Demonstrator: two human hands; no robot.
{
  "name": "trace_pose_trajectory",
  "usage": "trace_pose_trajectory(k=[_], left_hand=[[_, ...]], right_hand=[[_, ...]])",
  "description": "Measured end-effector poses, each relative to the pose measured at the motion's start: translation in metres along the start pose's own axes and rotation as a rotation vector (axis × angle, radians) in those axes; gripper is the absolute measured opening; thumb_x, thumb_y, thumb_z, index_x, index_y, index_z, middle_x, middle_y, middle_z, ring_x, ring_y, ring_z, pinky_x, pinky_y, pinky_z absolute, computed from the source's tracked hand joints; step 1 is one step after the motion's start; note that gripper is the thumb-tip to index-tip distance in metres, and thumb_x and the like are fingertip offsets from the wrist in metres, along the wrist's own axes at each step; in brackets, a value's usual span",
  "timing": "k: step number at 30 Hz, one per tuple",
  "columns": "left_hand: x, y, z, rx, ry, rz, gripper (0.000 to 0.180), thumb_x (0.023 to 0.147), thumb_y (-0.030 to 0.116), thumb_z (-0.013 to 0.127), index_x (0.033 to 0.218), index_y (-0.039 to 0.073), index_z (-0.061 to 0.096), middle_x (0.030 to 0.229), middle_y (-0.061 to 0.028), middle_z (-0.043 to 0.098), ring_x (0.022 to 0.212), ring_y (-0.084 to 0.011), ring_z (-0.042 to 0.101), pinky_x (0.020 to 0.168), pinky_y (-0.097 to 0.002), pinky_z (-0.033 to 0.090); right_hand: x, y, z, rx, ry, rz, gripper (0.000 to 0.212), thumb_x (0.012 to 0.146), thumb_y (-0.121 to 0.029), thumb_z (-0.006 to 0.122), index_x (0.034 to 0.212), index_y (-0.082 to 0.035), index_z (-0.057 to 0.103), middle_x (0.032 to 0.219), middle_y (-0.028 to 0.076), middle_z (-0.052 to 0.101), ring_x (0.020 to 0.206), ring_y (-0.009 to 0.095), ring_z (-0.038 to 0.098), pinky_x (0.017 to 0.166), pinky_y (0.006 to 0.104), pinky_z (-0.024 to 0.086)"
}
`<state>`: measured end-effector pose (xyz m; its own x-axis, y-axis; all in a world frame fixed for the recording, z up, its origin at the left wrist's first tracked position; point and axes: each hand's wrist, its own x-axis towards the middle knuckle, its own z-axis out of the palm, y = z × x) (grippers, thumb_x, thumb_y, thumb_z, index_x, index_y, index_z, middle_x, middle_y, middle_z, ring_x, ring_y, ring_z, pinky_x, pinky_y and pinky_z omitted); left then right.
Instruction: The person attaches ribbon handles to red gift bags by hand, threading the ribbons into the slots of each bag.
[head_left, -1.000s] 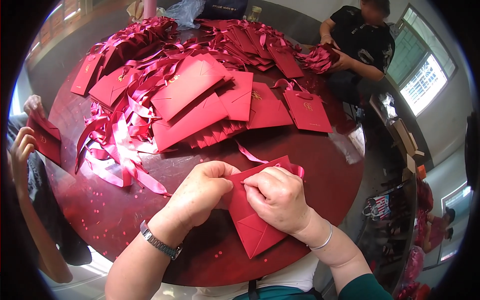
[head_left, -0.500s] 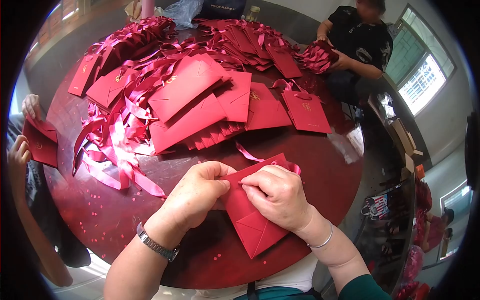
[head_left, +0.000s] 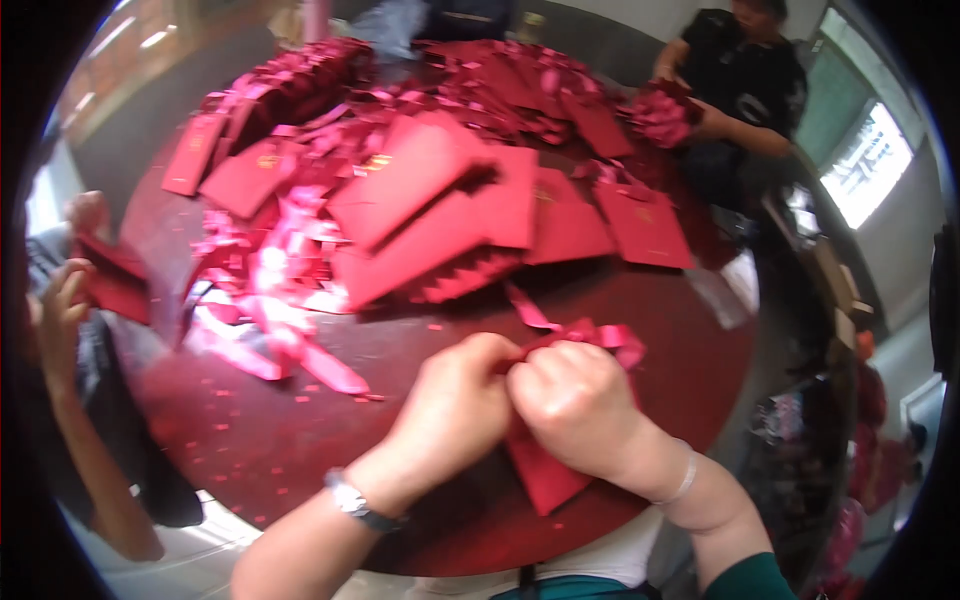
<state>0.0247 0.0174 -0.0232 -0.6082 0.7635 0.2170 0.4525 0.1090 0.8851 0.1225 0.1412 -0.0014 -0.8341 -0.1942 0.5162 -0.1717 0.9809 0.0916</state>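
The left hand (head_left: 455, 400), a metal watch (head_left: 354, 499) at its wrist, pinches the upper part of a red paper bag (head_left: 545, 480) beside the right hand (head_left: 575, 395), which is curled into a fist over the same bag and wears a thin bangle (head_left: 683, 475); motion blur hides the fingertips. The bag slants toward the near edge of a round, dark red table (head_left: 690, 370), with a pink ribbon (head_left: 628, 345) looping at its top. Across the table, from its left edge, a co-worker's hand (head_left: 65, 300) holds another red bag (head_left: 120, 290). Loose ribbons (head_left: 330, 370) trail left of the middle, beside heaped red bags (head_left: 415, 185) stretching to the far edge. Farther right lies a ribboned bag (head_left: 645, 230); past the far right edge, a co-worker in black (head_left: 740, 60) holds a ribboned bundle (head_left: 660, 115).
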Motion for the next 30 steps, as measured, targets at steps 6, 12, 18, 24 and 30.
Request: trace_pose_trajectory(k=[6,12,18,24,30], left_hand=[[0.001,-0.001,0.010,-0.036,0.025,0.009,0.019,0.082,-0.001,0.051,0.098,0.000,0.061,0.090,-0.0276,0.064,0.088,-0.0461,0.062,0.074,-0.0486,0.051],[0.005,-0.001,0.005,0.095,0.076,0.054,0.014,0.081,0.000,0.052,0.095,-0.002,0.054,0.086,-0.0270,0.063,0.083,-0.0463,0.061,0.070,-0.0521,0.048],[0.007,-0.005,0.004,0.011,0.098,0.168,0.015,0.080,-0.002,0.051,0.094,-0.001,0.056,0.084,-0.0237,0.062,0.080,-0.0442,0.060,0.069,-0.0495,0.047],[0.014,-0.013,0.005,0.035,0.102,0.226,0.014,0.083,0.008,0.059,0.090,-0.003,0.066,0.102,-0.0198,0.062,0.100,-0.0376,0.058,0.085,-0.0430,0.047],[0.020,-0.005,-0.021,-0.101,-0.005,-0.078,0.021,0.091,0.016,0.058,0.098,-0.001,0.068,0.088,-0.0158,0.068,0.083,-0.0190,0.066,0.075,-0.0332,0.051]], right_hand=[[0.001,0.007,0.007,0.238,0.035,0.273,0.004,0.070,-0.002,0.060,0.070,-0.003,0.056,0.068,0.016,0.059,0.065,0.035,0.061,0.059,0.0453,0.049],[0.018,0.005,0.000,0.435,0.012,0.525,0.019,0.077,0.001,0.063,0.094,-0.002,0.055,0.070,0.015,0.062,0.065,0.032,0.063,0.059,0.0417,0.048],[0.024,0.004,-0.002,0.605,-0.003,0.595,0.019,0.076,0.004,0.062,0.093,0.000,0.058,0.065,0.012,0.062,0.058,0.019,0.061,0.056,0.0321,0.046],[0.009,0.012,-0.001,0.579,-0.030,0.551,0.013,0.076,0.002,0.065,0.089,0.000,0.062,0.070,0.012,0.065,0.064,0.019,0.066,0.057,0.0303,0.049],[0.009,0.010,-0.005,0.470,-0.026,0.353,0.018,0.077,-0.004,0.068,0.094,-0.004,0.062,0.081,0.013,0.065,0.074,0.027,0.066,0.067,0.0358,0.052]])
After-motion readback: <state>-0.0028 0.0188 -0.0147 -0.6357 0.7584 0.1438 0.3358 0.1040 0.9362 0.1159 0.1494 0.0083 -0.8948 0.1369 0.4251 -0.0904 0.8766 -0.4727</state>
